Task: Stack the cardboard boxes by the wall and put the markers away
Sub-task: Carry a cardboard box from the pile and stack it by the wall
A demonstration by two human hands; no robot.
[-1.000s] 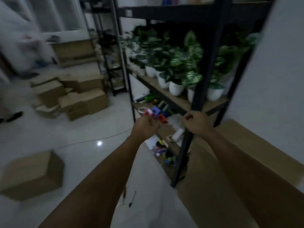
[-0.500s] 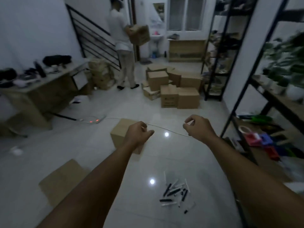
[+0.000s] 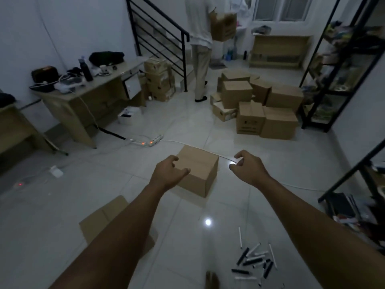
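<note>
Head view: both arms reach out over the floor; left hand (image 3: pixel 169 174) and right hand (image 3: pixel 249 166) hover with loosely curled, empty grips above a cardboard box (image 3: pixel 198 170); markers (image 3: pixel 255 260) lie scattered on the tiles nearer the right arm

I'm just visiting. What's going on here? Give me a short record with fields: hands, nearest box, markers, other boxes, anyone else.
left hand: left hand empty, fingers loosely curled, in front of the nearest box
right hand: right hand empty, loosely curled
nearest box: closed cardboard box on the floor
markers: markers scattered on the floor, bottom right
other boxes: box pile further back
anyone else: person carrying a box near the stairs
</note>
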